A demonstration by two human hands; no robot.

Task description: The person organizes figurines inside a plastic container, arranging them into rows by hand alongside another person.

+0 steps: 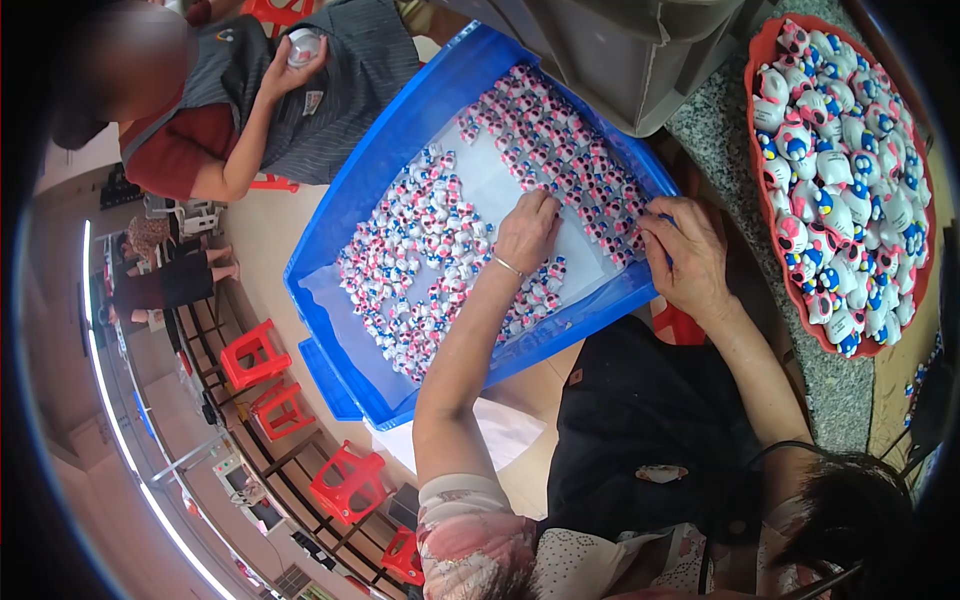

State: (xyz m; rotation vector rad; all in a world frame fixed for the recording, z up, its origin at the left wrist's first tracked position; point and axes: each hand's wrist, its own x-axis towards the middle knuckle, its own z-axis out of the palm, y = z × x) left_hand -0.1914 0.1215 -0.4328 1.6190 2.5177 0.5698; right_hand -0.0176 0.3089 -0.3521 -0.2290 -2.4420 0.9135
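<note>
A blue plastic tub (pixel 345 215) lined with white sheets holds many small white, pink and blue cat-like figurines (pixel 425 235). They lie in a loose heap on the left and in tight rows (pixel 560 145) along the right side. My left hand (pixel 528 232) is over the white sheet (pixel 495 180) between the two groups, its fingers curled together, with whatever they grip hidden. At the tub's right edge, my right hand (pixel 688 255) has thumb and fingers pinched by the end of the rows; what is between the fingertips is too small to make out.
A red scalloped tray (pixel 762 190) heaped with larger figurines stands on a granite counter (pixel 840 400) at right. A grey bin (pixel 625 60) is beyond the tub. A co-worker (pixel 215 110) holds a round white object at upper left. Red stools (pixel 350 482) line the floor.
</note>
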